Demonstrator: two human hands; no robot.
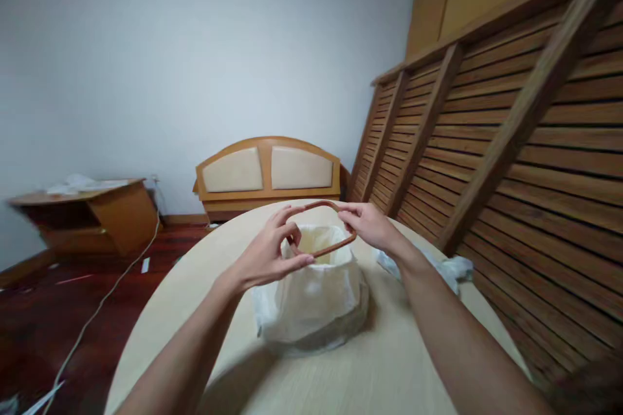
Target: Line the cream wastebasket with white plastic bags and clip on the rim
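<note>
Brown ring (pixel 335 248) over the mouth of a white-bagged bin (pixel 316 298); left hand (pixel 265 251) fingers gripping its left end, right hand (pixel 370 225) fingers its right. Bin on round counter (pixel 389 356), crumpled plastic (pixel 457 267) to its right, headboard (pixel 267 168) beyond.

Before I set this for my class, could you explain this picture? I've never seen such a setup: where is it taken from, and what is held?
There is no machine here, just a person's two bare hands. The single picture comes from a camera worn on that person's head, looking forward and down. The left hand and right hand hold opposite ends of a brown frame, a rounded loop, at the mouth of a container covered in whitish plastic. The container stands on a pale round table; crumpled plastic lies to its right.
</note>
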